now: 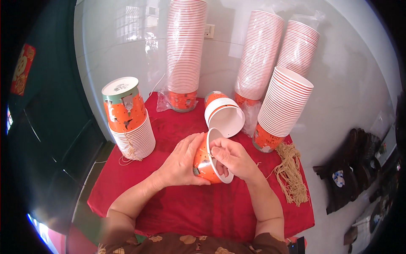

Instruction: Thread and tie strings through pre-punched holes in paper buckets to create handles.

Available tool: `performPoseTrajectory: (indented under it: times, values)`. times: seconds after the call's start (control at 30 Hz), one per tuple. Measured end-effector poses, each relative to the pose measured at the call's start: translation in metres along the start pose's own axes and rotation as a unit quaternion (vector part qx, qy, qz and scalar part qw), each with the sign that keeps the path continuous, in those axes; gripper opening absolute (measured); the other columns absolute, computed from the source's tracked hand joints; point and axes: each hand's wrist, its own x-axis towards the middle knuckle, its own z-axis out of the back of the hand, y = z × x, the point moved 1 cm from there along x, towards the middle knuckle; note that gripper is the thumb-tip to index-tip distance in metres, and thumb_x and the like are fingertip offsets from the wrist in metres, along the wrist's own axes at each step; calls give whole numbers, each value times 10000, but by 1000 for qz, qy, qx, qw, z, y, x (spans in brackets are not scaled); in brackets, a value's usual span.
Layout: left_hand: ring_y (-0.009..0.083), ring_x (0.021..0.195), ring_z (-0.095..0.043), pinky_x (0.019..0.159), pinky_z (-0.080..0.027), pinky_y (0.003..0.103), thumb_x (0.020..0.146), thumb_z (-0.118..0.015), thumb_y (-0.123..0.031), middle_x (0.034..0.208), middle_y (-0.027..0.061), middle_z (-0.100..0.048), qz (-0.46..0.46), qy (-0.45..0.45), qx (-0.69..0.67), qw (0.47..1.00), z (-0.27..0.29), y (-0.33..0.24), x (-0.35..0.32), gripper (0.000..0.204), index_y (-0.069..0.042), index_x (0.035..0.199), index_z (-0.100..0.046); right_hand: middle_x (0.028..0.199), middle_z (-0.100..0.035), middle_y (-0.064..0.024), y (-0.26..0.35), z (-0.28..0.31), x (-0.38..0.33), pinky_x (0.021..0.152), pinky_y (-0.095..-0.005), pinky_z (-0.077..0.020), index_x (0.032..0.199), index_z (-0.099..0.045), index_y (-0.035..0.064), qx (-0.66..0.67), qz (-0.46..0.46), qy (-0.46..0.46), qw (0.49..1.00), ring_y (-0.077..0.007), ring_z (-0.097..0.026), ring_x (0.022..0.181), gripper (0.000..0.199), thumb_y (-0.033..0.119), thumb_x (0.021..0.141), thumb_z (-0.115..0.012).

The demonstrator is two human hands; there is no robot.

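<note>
In front of me my left hand (184,158) is wrapped round an orange paper bucket (204,166) with a white rim and dark printed figures. The bucket is tilted, its mouth turned to the right. My right hand (232,158) is at that mouth, some fingers reaching inside. Its thumb and forefinger are pinched at the rim, where a short bit of tan cord (209,155) shows; the fingers partly hide it. Just beyond, several nested paper buckets (226,120) lie on their side, open end toward me. A bundle of tan cords (291,175) lies at the table's right edge.
The table has a red cloth (177,211). At left stands an upside-down bucket stack (133,135), cords hanging down it. A shorter stack (285,101) stands at right. Tall plastic-wrapped stacks (186,51) rise along the wall (228,63). Dark furniture (351,169) is off to the right.
</note>
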Motion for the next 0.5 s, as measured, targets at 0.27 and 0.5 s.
performPoseTrajectory:
  times: [0.27,0.5]
  values:
    - [432,1310,-377,1085,-349,511,515,-931,-411,1405,263,-342,9,-39,5,999,-16,2,-3,1278,27,1463,-194,682,-560,39,-5,-3,3,550,-207,-379,835,-628,-6,-116,73,-23,990,-8,-467,625,180,141,938,-605]
    - [448,1308,-370,1100,-325,517,533,-919,-456,1418,284,-329,32,6,1,999,-17,4,-6,1282,41,1461,-189,664,-548,37,-13,1,6,539,-231,-383,787,-607,-17,-197,99,-46,974,-19,-461,622,159,99,896,-599]
